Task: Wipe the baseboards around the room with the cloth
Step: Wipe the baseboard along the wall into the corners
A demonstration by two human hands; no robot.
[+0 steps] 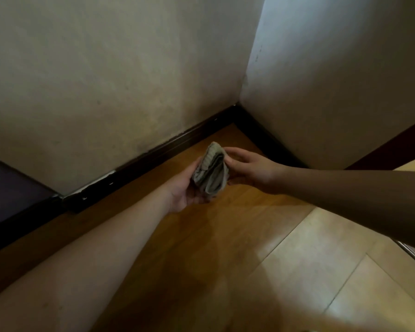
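Landmark: the room corner [236, 105], where two pale walls meet; every place below is given from it.
Floor [225, 236]: orange-brown wooden boards, nearest the viewer, running up to the corner; the right side is lit brighter.
Left forearm: bare, reaching from the lower left edge toward the corner.
Left hand [185, 188]: palm up, in front of the corner and above the floor; its grip is curled round the lower left side of the cloth.
Cloth [211, 172]: grey-green, ribbed, folded into a thick wad, held between both hands short of the corner, not touching any baseboard.
Right hand [247, 168]: comes in from the right edge, in shadow; its grip pinches the cloth's right side.
Left baseboard [153, 154]: dark strip under the left wall, with white chipped marks far from the corner.
Right baseboard [268, 137]: dark strip running from the corner behind the right hand.
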